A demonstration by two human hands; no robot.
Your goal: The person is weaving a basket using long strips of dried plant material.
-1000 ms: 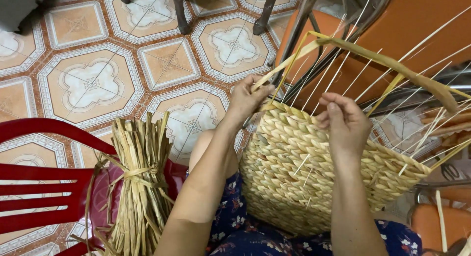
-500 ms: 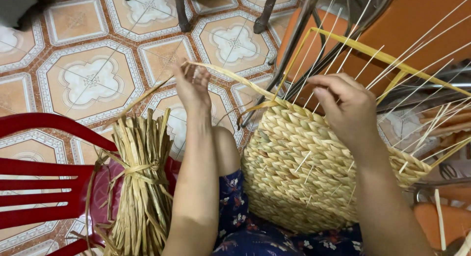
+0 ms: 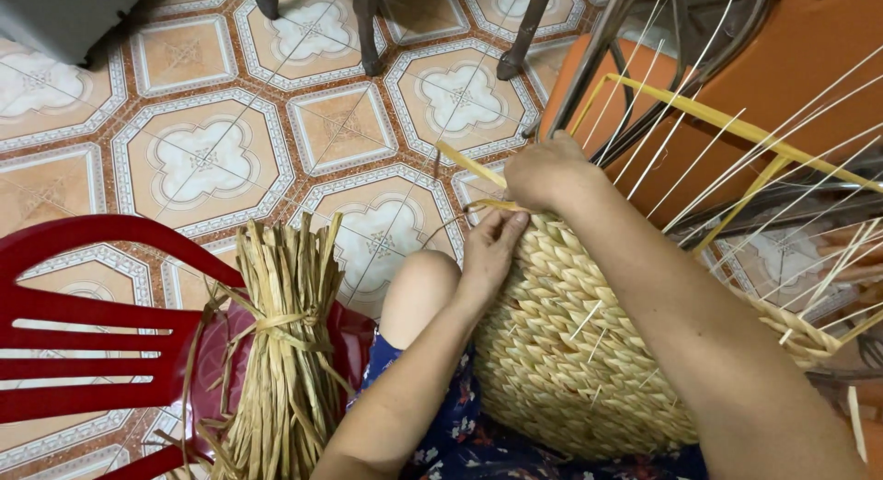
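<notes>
On my lap sits the basket [image 3: 570, 351], half woven, stakes sticking up from its rim. My left hand [image 3: 492, 250] presses on the near edge of the weave, fingers bent and pinching a flat strand [image 3: 471, 165] that angles up over the floor tiles. My right hand [image 3: 547, 172] is curled shut over the same strand at the rim. Beside my knee, a tied straw bundle [image 3: 285, 342] stands on a red chair [image 3: 92, 351].
</notes>
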